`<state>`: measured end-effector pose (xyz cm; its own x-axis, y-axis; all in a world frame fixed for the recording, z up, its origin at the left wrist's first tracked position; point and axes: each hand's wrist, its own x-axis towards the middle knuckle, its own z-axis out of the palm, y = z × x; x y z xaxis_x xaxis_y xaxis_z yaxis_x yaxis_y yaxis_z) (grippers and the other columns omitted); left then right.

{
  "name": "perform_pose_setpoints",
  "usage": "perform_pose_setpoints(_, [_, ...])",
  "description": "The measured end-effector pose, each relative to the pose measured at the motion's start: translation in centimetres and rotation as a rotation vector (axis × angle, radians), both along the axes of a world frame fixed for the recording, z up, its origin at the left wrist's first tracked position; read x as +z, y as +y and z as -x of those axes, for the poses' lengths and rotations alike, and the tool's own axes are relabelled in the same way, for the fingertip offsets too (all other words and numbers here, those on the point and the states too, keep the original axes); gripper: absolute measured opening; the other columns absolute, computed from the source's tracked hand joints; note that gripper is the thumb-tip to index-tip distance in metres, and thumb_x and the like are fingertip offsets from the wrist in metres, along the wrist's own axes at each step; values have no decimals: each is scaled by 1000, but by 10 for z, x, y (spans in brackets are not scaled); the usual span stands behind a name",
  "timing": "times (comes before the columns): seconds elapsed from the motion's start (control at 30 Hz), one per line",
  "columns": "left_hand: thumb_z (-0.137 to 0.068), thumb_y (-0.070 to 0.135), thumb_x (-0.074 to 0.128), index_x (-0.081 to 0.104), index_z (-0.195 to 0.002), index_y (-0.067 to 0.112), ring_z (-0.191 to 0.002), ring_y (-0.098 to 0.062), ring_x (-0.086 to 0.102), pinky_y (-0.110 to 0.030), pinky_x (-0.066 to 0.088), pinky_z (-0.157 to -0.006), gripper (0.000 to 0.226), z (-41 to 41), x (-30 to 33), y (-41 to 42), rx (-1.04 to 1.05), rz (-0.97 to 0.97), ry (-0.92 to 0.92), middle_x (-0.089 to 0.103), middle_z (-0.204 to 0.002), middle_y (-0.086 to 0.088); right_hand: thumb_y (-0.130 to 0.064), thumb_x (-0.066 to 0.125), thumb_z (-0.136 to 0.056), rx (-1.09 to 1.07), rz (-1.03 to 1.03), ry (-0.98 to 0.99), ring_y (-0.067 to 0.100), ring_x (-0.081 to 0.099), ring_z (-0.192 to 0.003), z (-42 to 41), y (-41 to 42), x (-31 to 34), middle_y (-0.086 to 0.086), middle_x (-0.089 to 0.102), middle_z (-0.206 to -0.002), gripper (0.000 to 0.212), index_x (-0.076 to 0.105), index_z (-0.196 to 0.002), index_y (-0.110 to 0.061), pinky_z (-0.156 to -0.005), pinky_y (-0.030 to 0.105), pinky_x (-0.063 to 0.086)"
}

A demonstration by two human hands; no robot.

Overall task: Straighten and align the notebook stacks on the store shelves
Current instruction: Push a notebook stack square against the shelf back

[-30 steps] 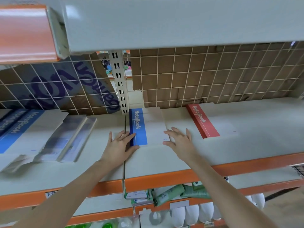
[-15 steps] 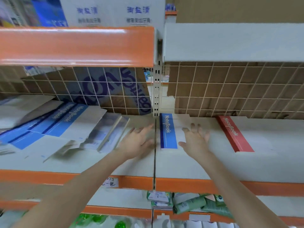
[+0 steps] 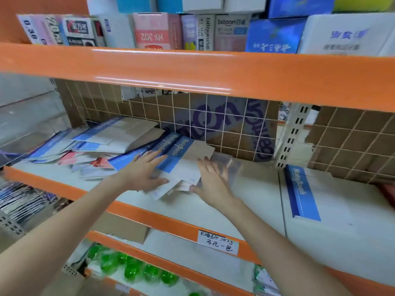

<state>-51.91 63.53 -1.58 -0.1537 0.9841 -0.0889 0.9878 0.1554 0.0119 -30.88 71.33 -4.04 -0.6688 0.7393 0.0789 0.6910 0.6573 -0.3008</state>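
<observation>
In the middle of the frame we have the left hand (image 3: 142, 174) flat, fingers straight, pressing on the skewed notebooks (image 3: 175, 161), while the right hand (image 3: 211, 180) lies open at their right edge, over a clear sleeve (image 3: 226, 165) whose contents we cannot make out. These notebooks look thin, light and floppy, with slick covers that will slide and fan apart, so we judge it best to squeeze the pile from both side edges, near the spines, rather than pinch single covers. More loose notebooks sprawl at centre left, and a straight stack (image 3: 303, 191) sits at right.
</observation>
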Motion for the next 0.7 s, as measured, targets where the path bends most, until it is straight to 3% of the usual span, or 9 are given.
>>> perform_pose_setpoints(0.13, [-89, 63, 40, 9, -150, 31, -145, -14, -4, -43, -4, -117, 76, 18, -11, -2, 20, 15, -84, 1, -159, 6, -36, 52, -94, 1, -12, -112, 21, -3, -146, 35, -4, -8, 6, 0, -159, 77, 4, -151, -13, -115, 50, 0])
perform_pose_setpoints(0.23, [-90, 63, 37, 15, -149, 34, -146, -14, -1, -45, -4, -116, 69, 21, -16, 2, -10, -5, -87, 8, -158, 6, -16, 48, -97, -15, -50, -185, 21, 6, -145, 43, -1, -14, 9, 8, -158, 66, 8, -150, -11, -115, 49, 4])
perform_pose_setpoints(0.37, [-91, 61, 37, 19, -148, 37, -146, -18, 5, -46, -2, -117, 64, 18, -17, 7, -55, -47, -54, 13, -158, -1, -5, 44, -96, -10, -81, -178, 18, 14, -144, 42, 0, -17, 7, 14, -157, 63, 12, -150, -12, -114, 44, 9])
perform_pose_setpoints(0.47, [-90, 60, 39, 20, -147, 38, -145, -19, 8, -46, 0, -117, 64, 10, -16, 10, -104, -82, 0, 16, -157, -2, -5, 46, -94, 5, -143, -164, 16, 22, -142, 37, 1, -14, 6, 25, -154, 62, 20, -148, -14, -112, 40, 14])
perform_pose_setpoints(0.57, [-92, 57, 39, 17, -148, 36, -145, -18, 9, -46, 2, -116, 63, -6, -15, 14, -166, -80, 16, 16, -156, 1, -6, 44, -94, 17, -164, -153, 15, 23, -141, 27, -3, -8, 5, 27, -154, 59, 22, -149, -15, -114, 40, 10])
perform_pose_setpoints(0.7, [-99, 35, 38, 12, -149, 34, -142, -14, 17, -39, 6, -115, 56, -30, -15, 21, -205, -136, 122, 15, -156, 3, -5, 39, -94, 16, -198, -52, 16, 24, -141, 4, -11, -2, 6, 30, -154, 56, 26, -148, -15, -113, 38, 2])
